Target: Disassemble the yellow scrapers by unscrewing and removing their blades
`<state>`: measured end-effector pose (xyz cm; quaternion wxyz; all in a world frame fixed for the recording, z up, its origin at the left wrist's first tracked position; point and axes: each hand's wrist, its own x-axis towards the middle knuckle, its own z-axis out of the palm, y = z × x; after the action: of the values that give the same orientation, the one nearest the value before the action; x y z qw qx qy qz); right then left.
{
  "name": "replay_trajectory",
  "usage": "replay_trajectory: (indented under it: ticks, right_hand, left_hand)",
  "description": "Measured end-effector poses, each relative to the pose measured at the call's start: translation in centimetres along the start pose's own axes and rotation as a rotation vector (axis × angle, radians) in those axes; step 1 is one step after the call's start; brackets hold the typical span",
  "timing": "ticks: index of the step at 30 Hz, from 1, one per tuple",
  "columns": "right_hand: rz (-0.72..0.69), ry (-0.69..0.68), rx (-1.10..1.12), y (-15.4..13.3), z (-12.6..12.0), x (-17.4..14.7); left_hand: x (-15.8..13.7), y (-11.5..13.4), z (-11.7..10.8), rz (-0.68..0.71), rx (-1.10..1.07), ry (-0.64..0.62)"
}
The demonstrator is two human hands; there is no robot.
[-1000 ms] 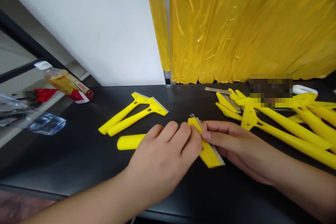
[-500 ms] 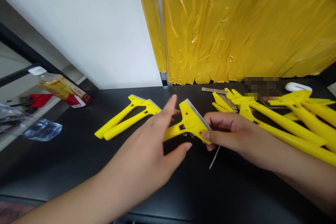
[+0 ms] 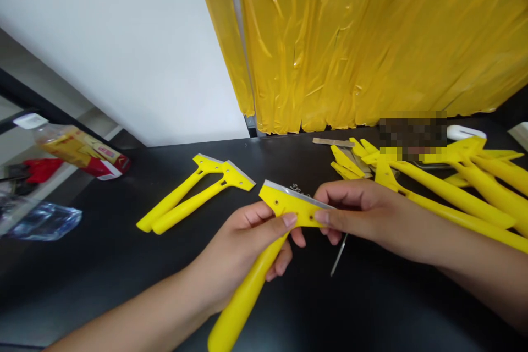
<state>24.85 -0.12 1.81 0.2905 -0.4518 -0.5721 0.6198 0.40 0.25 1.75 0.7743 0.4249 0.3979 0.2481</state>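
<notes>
A yellow scraper (image 3: 243,300) with a metal blade along its head is held between both hands above the black table. My left hand (image 3: 247,247) is closed round the neck, its thumb pressed on the head. At the right end of the head, my right hand (image 3: 355,212) pinches it between thumb and fingers. A thin metal rod (image 3: 339,256) sticks out below the right hand; its other end is hidden. Several small metal bits (image 3: 297,191), perhaps screws, lie on the table behind the blade. Two yellow scrapers (image 3: 198,190) with blades lie side by side to the left.
On the right lies a pile of yellow scraper handles (image 3: 454,198) with loose yellow head pieces (image 3: 347,162) and a flat metal strip (image 3: 333,142). A bottle (image 3: 82,146) lies at the left. Yellow plastic sheeting (image 3: 350,44) and a white panel (image 3: 124,38) stand behind the table (image 3: 157,291).
My left hand has gone from open beside the scraper to closed round its neck. The scraper has turned so its handle points down toward me. The view has shifted slightly.
</notes>
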Motion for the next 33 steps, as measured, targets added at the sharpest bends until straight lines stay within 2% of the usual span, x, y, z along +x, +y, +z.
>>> replay_trajectory:
  ticks: [2, 5, 8, 15, 22, 26, 29, 33]
  right_hand:
    - [-0.031, 0.043, -0.102, 0.2, -0.3, 0.0]
    - [-0.131, 0.132, -0.516, 0.9, -1.2, 0.0]
    - [-0.224, 0.149, -0.864, 2.1, -1.8, 0.0]
    - [-0.36, 0.082, -1.089, 3.8, -1.2, 0.2]
    - [-0.448, 0.074, -1.147, 3.9, -0.5, 0.9]
    - [-0.429, 0.093, -1.088, 3.9, -0.3, 1.0]
    - [-0.374, 0.123, -0.952, 3.4, -0.1, 0.8]
    - [-0.226, 0.15, -0.615, 1.9, 0.0, 0.5]
  left_hand:
    - [0.1, -0.3, -0.4, 0.006, -0.005, 0.04]
    - [0.3, -0.4, -0.9, 0.041, -0.041, 0.117]
    - [0.4, -0.4, -1.1, 0.073, -0.069, 0.149]
    - [0.4, -0.7, -0.9, 0.066, -0.056, 0.156]
    - [0.4, -0.8, -1.0, 0.067, -0.042, 0.154]
    - [0.4, -0.9, -1.0, 0.076, -0.046, 0.144]
    - [0.3, -0.8, -0.9, 0.085, -0.064, 0.133]
    - [0.0, -0.8, -0.5, 0.093, -0.108, 0.087]
